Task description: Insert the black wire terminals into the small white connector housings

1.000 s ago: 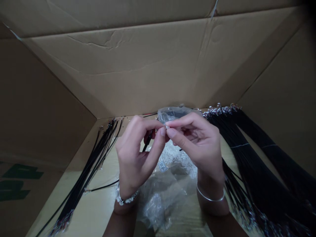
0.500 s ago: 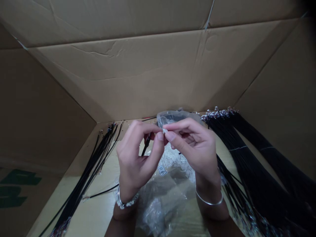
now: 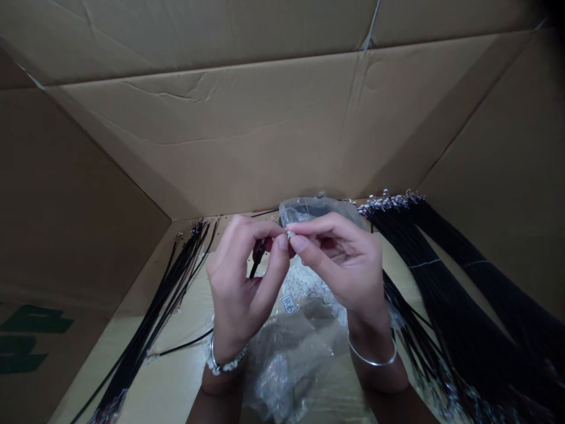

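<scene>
My left hand [image 3: 242, 282] and my right hand [image 3: 339, 265] meet in a pinch above the table. The left hand grips a thin black wire [image 3: 256, 262], whose end runs up to the fingertips. My right thumb and forefinger pinch a tiny white connector [image 3: 289, 234] against that end. Below the hands lies a clear plastic bag [image 3: 286, 359] holding a heap of small white connectors [image 3: 309, 285]. A second clear bag [image 3: 314, 208] sits behind the fingers. A silver bangle circles each wrist.
Bundles of black wires with small terminals lie left [image 3: 163, 300] and right [image 3: 445, 288] on a pale wooden surface [image 3: 168, 383]. Opened cardboard flaps [image 3: 212, 129] rise behind and beside it, with green print [image 3: 35, 335] on the left flap.
Both hands and the pinch point have shifted slightly left and down in view. The whole scene has dropped a little as my head moved. The hold looks unchanged.
</scene>
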`<state>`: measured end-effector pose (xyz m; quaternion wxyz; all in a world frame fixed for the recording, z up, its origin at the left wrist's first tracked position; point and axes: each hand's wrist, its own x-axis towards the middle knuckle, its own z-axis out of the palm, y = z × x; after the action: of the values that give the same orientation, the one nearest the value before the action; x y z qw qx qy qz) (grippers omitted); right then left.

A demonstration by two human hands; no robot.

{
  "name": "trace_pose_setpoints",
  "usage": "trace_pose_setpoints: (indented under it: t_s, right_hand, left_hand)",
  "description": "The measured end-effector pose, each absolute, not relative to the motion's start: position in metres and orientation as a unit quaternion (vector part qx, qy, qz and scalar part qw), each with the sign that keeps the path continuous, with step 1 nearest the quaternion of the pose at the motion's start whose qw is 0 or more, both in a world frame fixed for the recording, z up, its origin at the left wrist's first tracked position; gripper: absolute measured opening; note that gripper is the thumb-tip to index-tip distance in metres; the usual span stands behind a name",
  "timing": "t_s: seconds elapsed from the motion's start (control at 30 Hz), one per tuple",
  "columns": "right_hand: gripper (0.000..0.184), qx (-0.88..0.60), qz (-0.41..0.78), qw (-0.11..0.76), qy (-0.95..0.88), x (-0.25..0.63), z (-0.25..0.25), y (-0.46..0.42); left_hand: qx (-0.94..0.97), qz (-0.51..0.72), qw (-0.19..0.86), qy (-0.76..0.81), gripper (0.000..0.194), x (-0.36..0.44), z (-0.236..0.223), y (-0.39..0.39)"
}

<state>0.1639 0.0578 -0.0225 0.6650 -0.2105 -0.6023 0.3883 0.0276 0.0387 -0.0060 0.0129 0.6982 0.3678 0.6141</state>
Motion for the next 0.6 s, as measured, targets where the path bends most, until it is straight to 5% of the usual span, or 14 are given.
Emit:
trace_pose_setpoints:
  t_s: [0.33, 0.6]
  right_hand:
    - [0.029, -0.234, 0.317, 0.68, -0.618, 0.1591, -0.0228, 0.0543]
    - [0.021, -0.254, 0.379, 0.68, -0.574, 0.1582, -0.0168, 0.0514]
  left_hand:
    - [0.692, 0.612, -0.002, 0.383, 0.011, 0.0261, -0.0069, 0.0397]
    - [0.677, 0.633, 0.019, 0.376, 0.009, 0.0273, -0.0085, 0.0415]
